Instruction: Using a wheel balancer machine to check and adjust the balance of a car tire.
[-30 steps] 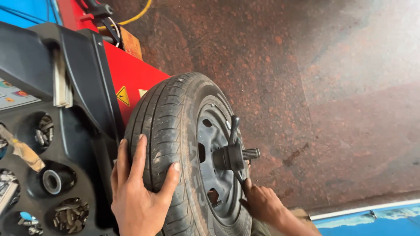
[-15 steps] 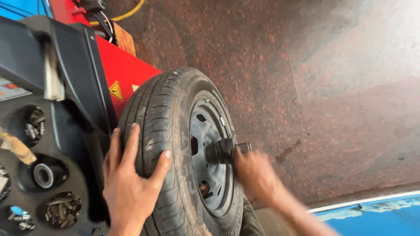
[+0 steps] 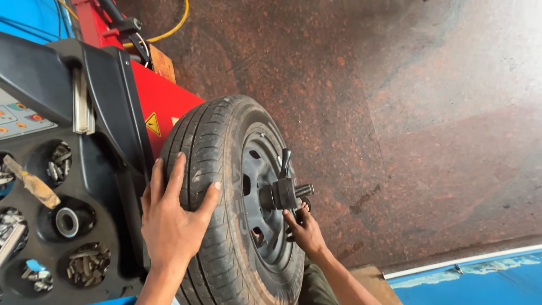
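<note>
A black tyre on a dark steel rim [image 3: 228, 197] stands upright on the shaft of a red and black wheel-balancing machine [image 3: 113, 101]. A black locking nut with wing handles [image 3: 280, 192] sits on the threaded shaft at the hub, with one handle pointing up. My left hand [image 3: 172, 220] lies flat on the tyre tread, fingers spread. Just below the nut, my right hand [image 3: 305, 230] has its fingers curled on the nut's lower handle.
The machine's black top tray [image 3: 73, 226] has round pockets with several metal weights, a cone ring and a scraper. A yellow hose [image 3: 169, 31] runs behind the machine. Reddish speckled floor [image 3: 406, 124] spreads to the right, and a blue surface [image 3: 474, 279] lies at bottom right.
My right hand rose from under the hub to the locking nut, blurred with motion, then dropped back to its lower handle. The left hand stayed on the tread.
</note>
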